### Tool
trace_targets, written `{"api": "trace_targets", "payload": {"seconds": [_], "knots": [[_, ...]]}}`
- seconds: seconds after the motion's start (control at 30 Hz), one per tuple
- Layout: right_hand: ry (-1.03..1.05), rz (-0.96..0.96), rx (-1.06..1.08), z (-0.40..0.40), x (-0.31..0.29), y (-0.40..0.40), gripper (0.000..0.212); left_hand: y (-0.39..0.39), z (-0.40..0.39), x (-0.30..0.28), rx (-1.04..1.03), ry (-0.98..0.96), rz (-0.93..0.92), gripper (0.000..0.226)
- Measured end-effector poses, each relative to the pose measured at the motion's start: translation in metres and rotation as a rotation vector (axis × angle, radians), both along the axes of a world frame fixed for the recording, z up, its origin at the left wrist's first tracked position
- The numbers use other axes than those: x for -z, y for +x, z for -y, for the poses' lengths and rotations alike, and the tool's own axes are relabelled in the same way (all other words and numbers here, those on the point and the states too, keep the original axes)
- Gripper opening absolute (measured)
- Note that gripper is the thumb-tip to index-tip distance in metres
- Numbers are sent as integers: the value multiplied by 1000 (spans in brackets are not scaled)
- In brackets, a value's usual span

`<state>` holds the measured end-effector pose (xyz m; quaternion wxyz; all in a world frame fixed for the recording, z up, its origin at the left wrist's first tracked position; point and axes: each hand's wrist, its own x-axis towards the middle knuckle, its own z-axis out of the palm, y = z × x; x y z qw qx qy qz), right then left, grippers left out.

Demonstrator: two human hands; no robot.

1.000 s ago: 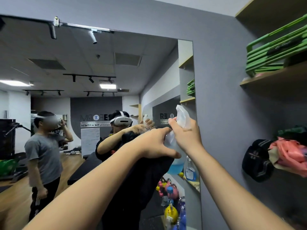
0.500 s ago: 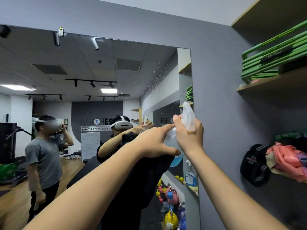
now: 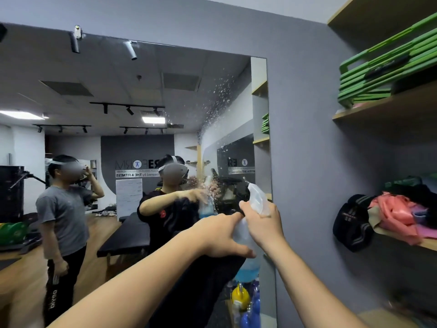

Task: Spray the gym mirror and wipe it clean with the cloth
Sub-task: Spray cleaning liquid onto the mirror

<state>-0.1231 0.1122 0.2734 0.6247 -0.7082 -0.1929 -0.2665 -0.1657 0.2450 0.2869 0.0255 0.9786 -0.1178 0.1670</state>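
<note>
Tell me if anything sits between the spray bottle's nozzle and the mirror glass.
Nothing visible does. The right hand holds the spray bottle up close to the mirror, the left hand rests against the bottle's side with the dark cloth hanging lower, and droplets already dot the glass.

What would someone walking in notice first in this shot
Front and centre, the right hand grips a spray bottle with blue liquid, the left hand beside it holding a dark cloth. Droplets fleck the mirror above. Green mats are stacked on the upper right shelf.
</note>
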Motion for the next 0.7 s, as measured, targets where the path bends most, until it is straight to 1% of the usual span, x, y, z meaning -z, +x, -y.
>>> {"api": "trace_targets", "payload": {"seconds": [0.1,0.17,0.27,0.3,0.4,0.5,0.6,0.7], "knots": [[-46,-61,1,5,30,0,23,5,5,28,-18,37,-61,86],[-66,-96,16,8,49,1,24,8,8,49,-20,3,-116,86],[-155,-150,16,15,76,1,19,10,14,81,-15,-20,-173,94],[-183,-163,11,18,86,1,22,10,17,94,-14,-35,-195,95],[-215,-226,-9,27,118,0,26,11,26,130,1,-100,-270,90],[-261,-322,-4,36,152,-1,23,8,36,165,23,-137,-329,82],[-301,-429,-1,43,189,-3,22,6,44,204,38,-188,-401,83],[-331,-534,-15,48,222,-8,25,2,50,237,20,-179,-487,84]]}}
